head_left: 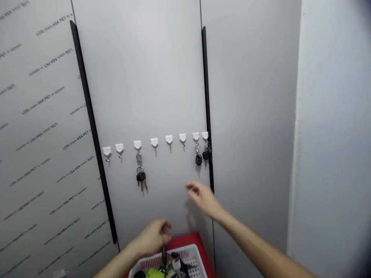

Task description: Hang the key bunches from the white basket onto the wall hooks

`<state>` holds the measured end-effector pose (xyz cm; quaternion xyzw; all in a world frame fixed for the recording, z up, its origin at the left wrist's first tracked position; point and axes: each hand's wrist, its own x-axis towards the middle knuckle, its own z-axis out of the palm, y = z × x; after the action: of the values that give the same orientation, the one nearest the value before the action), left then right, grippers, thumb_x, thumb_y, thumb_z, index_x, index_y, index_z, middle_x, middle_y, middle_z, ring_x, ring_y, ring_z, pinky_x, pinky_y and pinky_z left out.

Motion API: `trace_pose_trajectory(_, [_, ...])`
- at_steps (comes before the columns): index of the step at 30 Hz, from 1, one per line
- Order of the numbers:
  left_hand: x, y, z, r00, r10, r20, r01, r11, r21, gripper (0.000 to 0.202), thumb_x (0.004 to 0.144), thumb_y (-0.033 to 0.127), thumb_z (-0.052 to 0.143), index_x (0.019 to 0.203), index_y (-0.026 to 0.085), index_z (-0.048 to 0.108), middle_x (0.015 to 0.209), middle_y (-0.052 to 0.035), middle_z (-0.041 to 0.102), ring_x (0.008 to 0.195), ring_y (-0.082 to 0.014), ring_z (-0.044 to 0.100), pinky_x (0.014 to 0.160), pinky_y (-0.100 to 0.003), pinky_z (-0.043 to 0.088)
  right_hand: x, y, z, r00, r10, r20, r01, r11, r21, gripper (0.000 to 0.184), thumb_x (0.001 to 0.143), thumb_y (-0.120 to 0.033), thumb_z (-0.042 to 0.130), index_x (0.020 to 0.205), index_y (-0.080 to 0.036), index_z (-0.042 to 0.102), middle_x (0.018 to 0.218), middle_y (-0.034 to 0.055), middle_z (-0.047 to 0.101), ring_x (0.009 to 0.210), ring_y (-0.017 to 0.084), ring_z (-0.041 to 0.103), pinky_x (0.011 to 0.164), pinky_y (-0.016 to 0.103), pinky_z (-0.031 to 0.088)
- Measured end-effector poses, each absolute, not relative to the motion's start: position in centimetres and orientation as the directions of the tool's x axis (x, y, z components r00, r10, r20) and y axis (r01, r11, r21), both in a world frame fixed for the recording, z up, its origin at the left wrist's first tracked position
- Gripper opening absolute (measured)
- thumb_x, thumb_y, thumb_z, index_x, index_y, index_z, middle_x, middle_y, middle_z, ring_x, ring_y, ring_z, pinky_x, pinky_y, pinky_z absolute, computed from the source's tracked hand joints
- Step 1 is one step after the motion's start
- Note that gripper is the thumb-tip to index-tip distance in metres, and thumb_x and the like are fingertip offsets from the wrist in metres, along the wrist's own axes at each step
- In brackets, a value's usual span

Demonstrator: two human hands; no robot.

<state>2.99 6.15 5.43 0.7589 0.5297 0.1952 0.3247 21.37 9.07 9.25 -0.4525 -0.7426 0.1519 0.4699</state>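
Observation:
My left hand (156, 236) is closed, its fingertips pinching a narrow black item (164, 254) that hangs down over the white basket (196, 253). Whether that item is a key or a strap is too blurred to tell. My right hand (203, 197) is raised in front of the cabinet door, below the hooks at the right; its fingers are loosely curled and apart, with nothing visible in them. A bunch of keys (141, 177) hangs from the third white hook (137, 144) from the left. Black-headed keys (198, 160) and another key set (205, 154) hang from the two rightmost hooks.
Several other white hooks (169, 139) run in a row across the door. Long black handles (92, 127) edge the door panels. The basket, holding several dark, white and yellow-green items (155, 273), stands on a red surface (185, 240). A wall (333, 135) rises at the right.

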Motion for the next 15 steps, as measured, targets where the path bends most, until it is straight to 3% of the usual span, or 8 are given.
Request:
trace_pose_trajectory(2, [4.5, 7.5, 7.9, 0.350, 0.933, 0.086, 0.621, -0.299, 0.725, 0.029, 0.058, 0.017, 0.042, 0.086, 0.010, 0.047, 0.074, -0.0035, 0.052, 0.065, -0.0107, 0.047, 0.059, -0.020, 0.036, 23.8, 10.3, 12.7, 0.139, 0.698, 0.702, 0.605, 0.502, -0.618, 0.025, 0.065, -0.022, 0.039, 0.087, -0.016, 0.050, 0.088, 0.0057, 0.052, 0.074, 0.013, 0.047, 0.069, 0.026, 0.037])
trace_pose_trajectory(4, [6.8, 9.1, 10.7, 0.324, 0.926, 0.194, 0.587, -0.357, 0.727, 0.031, 0.059, 0.020, 0.044, 0.088, 0.010, 0.047, 0.080, -0.0060, 0.052, 0.069, -0.0117, 0.048, 0.062, -0.021, 0.037, 25.7, 11.6, 15.1, 0.268, 0.623, 0.735, 0.672, 0.425, -0.606, 0.029, 0.064, -0.025, 0.041, 0.091, -0.016, 0.047, 0.088, 0.0075, 0.051, 0.075, 0.015, 0.047, 0.069, 0.029, 0.036])
trace_pose_trajectory(8, [12.3, 12.3, 15.5, 0.168, 0.919, 0.357, 0.526, -0.390, 0.756, 0.041, 0.061, 0.021, 0.046, 0.100, 0.009, 0.040, 0.089, -0.0097, 0.051, 0.069, -0.0117, 0.049, 0.061, -0.022, 0.038, 27.0, 13.6, 16.7, 0.265, 0.697, 0.666, 0.699, 0.337, -0.631, 0.034, 0.064, -0.023, 0.043, 0.097, -0.013, 0.044, 0.076, 0.0086, 0.054, 0.068, 0.016, 0.049, 0.064, 0.030, 0.037])
trace_pose_trajectory(11, [15.7, 13.9, 17.8, 0.070, 0.915, 0.397, 0.501, -0.376, 0.779, 0.043, 0.061, 0.021, 0.047, 0.101, 0.006, 0.039, 0.083, -0.0097, 0.054, 0.066, -0.0116, 0.050, 0.059, -0.021, 0.039, 26.8, 14.0, 17.0, 0.277, 0.706, 0.652, 0.640, 0.371, -0.673, 0.030, 0.065, -0.018, 0.042, 0.094, -0.009, 0.045, 0.075, 0.0088, 0.055, 0.069, 0.015, 0.050, 0.064, 0.028, 0.038])
trace_pose_trajectory(15, [18.2, 14.4, 19.7, 0.069, 0.924, 0.377, 0.479, -0.362, 0.800, 0.024, 0.062, 0.020, 0.047, 0.080, 0.007, 0.052, 0.062, -0.0012, 0.054, 0.055, -0.0072, 0.048, 0.056, -0.018, 0.038, 27.0, 13.6, 18.7, 0.337, 0.676, 0.655, 0.630, 0.356, -0.691, 0.024, 0.070, -0.021, 0.036, 0.087, -0.012, 0.049, 0.081, 0.0029, 0.056, 0.076, 0.009, 0.050, 0.067, 0.021, 0.037])
